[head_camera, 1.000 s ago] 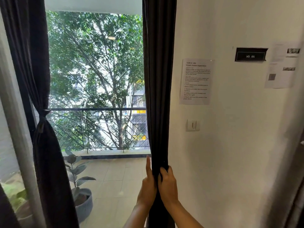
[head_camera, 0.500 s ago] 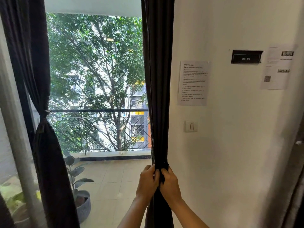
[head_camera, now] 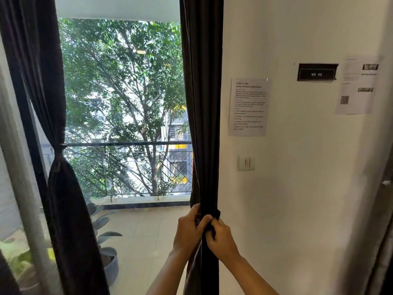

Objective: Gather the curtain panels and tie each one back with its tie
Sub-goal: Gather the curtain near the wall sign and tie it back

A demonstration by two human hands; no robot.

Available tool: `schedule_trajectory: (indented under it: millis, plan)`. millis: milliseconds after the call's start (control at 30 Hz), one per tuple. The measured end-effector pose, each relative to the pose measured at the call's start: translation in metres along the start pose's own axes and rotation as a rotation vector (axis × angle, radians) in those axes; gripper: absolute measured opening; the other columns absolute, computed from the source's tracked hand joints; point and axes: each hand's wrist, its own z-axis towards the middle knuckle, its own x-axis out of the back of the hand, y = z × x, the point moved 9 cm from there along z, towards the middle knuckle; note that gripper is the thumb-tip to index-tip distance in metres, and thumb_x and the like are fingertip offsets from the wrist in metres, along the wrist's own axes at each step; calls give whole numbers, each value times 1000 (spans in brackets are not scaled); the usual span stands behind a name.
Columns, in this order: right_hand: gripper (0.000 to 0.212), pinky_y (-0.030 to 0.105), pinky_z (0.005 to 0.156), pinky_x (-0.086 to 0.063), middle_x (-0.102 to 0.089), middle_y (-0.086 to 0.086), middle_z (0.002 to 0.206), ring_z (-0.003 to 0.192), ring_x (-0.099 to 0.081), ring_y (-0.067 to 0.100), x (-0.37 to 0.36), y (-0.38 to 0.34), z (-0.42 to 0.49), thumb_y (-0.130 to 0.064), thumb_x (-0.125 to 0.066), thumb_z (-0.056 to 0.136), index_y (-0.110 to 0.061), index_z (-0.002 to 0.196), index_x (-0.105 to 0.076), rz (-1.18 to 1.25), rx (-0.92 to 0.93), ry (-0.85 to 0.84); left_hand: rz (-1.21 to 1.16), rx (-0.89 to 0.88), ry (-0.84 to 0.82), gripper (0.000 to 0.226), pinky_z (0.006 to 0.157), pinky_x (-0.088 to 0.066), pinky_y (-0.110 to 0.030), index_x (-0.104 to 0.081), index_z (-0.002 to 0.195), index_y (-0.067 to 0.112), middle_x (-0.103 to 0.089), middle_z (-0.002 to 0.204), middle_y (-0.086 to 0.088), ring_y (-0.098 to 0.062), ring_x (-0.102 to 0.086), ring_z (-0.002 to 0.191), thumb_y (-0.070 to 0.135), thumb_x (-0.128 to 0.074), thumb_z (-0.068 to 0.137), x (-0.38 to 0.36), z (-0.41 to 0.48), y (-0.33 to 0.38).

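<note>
At the left side of the window, the left curtain hangs gathered and pinched in at its waist by a tie, the cloth flaring out again below it. Behind its lower part, a plant with broad leaves stands in a grey pot on the tiled balcony floor. Past the glass, a dark railing runs across the balcony, with a tree and buildings beyond it.

The right curtain hangs at the right side of the window, drawn into a narrow upright column against the edge of the wall. Both hands meet on it low in the view. The left hand grips the bundle from the window side, its fingers curled round the folds. The right hand grips from the wall side, thumb and fingers pinching a bunch of dark cloth at the front of the bundle. Whether that cloth is a tie or a fold of the curtain itself cannot be told. The two hands touch at the fingertips.

On the wall, a printed sheet is stuck just beside the right curtain, with a white switch below it. Further right sits a black label reading "WS 05", then a second sheet with small pictures and a code square.
</note>
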Motion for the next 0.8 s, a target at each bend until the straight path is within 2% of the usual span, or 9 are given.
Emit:
schedule_trajectory:
  millis: [100,200,300,367,467,567,633,700,800]
  plan:
    - [40,24,101,-46,-52,-9,118,110,-56,7,-4,-6,2,-5,-50,91,-11,130,-54,30,22,-47,57,-2,12,13,64,-56,-30,-66,96,23,-69,77,6,-5,-65,70,34,-63,89,2,3,1]
    - [46,18,107,-39,-40,-6,135,123,-50,8,-6,-11,0,-6,-48,88,-10,133,-51,39,70,-54,195,23,50,15,63,-52,-29,-69,91,18,-68,78,5,-7,-62,69,28,-57,91,4,8,2]
    - [39,18,101,-44,-31,-3,137,111,-55,4,-2,-11,-5,-8,-47,85,-12,123,-54,40,81,5,322,33,32,18,57,-48,-28,-65,83,15,-67,72,1,-12,-60,62,21,-50,92,1,11,2]
    - [32,24,89,-52,-38,0,126,97,-58,4,1,-10,-8,-7,-48,84,-22,112,-50,44,79,40,311,38,-2,18,54,-42,-23,-61,81,12,-64,69,1,-11,-56,59,15,-48,93,-2,11,0]
    - [37,30,76,-56,-51,-1,106,87,-60,10,-2,-6,-7,-5,-49,85,-34,106,-36,66,73,9,229,70,-43,11,51,-39,-13,-56,91,12,-60,68,7,-3,-55,57,10,-46,94,-5,10,-1]
    - [39,23,67,-56,-62,-1,97,77,-67,11,4,1,-3,-3,-48,90,-29,112,-29,175,-10,12,119,86,-53,11,56,-47,-18,-48,102,18,-67,80,3,-6,-65,68,9,-46,96,-4,9,-5]
    - [40,22,70,-56,-67,-2,96,78,-69,11,12,3,0,0,-48,92,-25,115,-29,230,-29,31,83,73,-61,12,58,-48,-15,-48,100,17,-68,84,1,-3,-66,72,7,-47,95,-3,9,-4]
    - [43,27,77,-58,-71,-2,95,83,-70,14,14,8,3,-3,-50,93,-26,125,-33,264,-56,25,70,47,-83,14,57,-42,-8,-50,96,17,-66,78,5,4,-63,67,4,-48,95,-4,7,3]
    - [41,34,87,-57,-72,0,104,96,-69,14,17,16,9,-14,-56,93,-18,133,-48,280,-112,31,38,-3,-94,24,58,-40,-7,-53,87,28,-63,73,13,7,-60,64,6,-50,95,-4,7,10]
